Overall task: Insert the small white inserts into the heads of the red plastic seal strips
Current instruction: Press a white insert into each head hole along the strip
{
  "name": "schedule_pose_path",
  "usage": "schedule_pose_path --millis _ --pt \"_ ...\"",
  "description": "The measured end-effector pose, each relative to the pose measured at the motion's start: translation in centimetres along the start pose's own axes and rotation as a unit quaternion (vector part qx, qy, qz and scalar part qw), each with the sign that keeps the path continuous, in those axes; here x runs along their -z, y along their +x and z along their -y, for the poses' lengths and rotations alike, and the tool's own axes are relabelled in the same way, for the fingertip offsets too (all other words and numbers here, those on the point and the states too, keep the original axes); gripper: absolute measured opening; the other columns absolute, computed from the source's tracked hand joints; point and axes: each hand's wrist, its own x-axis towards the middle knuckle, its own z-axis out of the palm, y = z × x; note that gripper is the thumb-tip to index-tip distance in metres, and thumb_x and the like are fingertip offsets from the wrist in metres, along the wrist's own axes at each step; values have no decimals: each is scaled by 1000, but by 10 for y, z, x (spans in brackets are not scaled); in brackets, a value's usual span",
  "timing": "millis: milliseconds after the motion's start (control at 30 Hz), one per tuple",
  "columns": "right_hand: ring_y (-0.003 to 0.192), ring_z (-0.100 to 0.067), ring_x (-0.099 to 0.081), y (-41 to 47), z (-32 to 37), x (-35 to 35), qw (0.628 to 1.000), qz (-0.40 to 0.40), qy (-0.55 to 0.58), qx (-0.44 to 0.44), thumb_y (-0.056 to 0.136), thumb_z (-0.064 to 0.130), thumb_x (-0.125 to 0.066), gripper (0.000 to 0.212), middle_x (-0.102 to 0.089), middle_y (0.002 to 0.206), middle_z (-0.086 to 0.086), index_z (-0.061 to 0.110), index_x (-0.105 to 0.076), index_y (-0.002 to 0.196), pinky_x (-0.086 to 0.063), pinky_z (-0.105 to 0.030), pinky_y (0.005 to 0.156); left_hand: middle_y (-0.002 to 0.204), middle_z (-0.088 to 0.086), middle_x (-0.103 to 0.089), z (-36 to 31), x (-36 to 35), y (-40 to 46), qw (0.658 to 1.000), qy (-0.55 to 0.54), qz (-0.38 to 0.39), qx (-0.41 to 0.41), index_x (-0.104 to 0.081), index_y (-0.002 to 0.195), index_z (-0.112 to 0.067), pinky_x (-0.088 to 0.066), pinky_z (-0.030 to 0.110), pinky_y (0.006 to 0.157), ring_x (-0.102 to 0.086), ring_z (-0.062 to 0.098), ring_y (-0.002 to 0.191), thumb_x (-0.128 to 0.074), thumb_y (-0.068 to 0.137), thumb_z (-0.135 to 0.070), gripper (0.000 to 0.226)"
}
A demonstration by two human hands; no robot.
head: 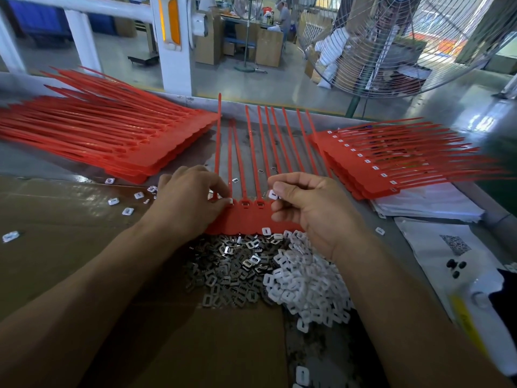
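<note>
Head view: left hand (193, 203) presses down on the near-left end of the red strip sheet (251, 219), fingertips curled and pinching a white insert (231, 201) right at the leftmost head socket. Right hand (305, 208) is just right of the sheet's middle, thumb and forefinger pinching a second white insert (272, 194) above the next heads; other fingers curled under. Both hands closed on inserts, so neither is free. Open heads (251, 203) sit between the two hands, sockets visible and, as far as I can tell, not yet filled. Tails run away from the hands toward the far desk edge. Supply: white insert pile (305, 284) under the right wrist, grey metal clip pile (232, 270) between the forearms, on cardboard (70, 233). Undone stack (112, 141) far-left of the left hand; finished stack (391, 161) with white dots showing, far-right of the right hand. Stray inserts (126, 203) on the desk (405, 247) left of the left hand. Step advice, my read: keep the left palm pinning the sheet so heads don't lift, square the insert to the socket before pushing, press straight down until flush, work left to right. Risk is a cocked insert jamming.
</note>
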Motion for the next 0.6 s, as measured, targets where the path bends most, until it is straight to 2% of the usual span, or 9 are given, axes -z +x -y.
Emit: schedule_pose_path --millis 267,400,500,600 --pt "66 -15 -69 -1 0 0 1000 3 -4 -3 95 2 -69 11 -73 75 -5 7 -79 97 -58 -26 59 98 -17 -55 0 3 0 1000 -12 15 9 -75 95 -39 -30 43 100 -50 17 113 -76 85 -42 11" --pt "65 -15 -69 -2 0 1 1000 4 -1 -2 94 2 -70 11 -72 73 -4 7 -79 97 -58 -25 58 92 -15 -56 0 7 -2 1000 -20 5 16 -76 97 -38 -38 44 104 -57 19 109 -78 85 -31 14" --pt "65 -14 -69 -1 0 1 1000 1 -4 0 95 3 -69 10 -72 72 -4 7 -78 99 -58 -26 59 107 -11 -70 0 9 -1 1000 -6 19 0 -77 94 -41 -39 46 107 -59 18 111 -74 89 -25 17" --pt "65 -15 -69 0 -1 0 1000 2 -4 -4 95 4 -70 10 -72 73 -5 7 -78 99 -59 -26 60 117 -12 -70 0 11 0 997 51 41 -38 -75 100 -46 -34 43 110 -58 14 116 -67 93 -22 26"
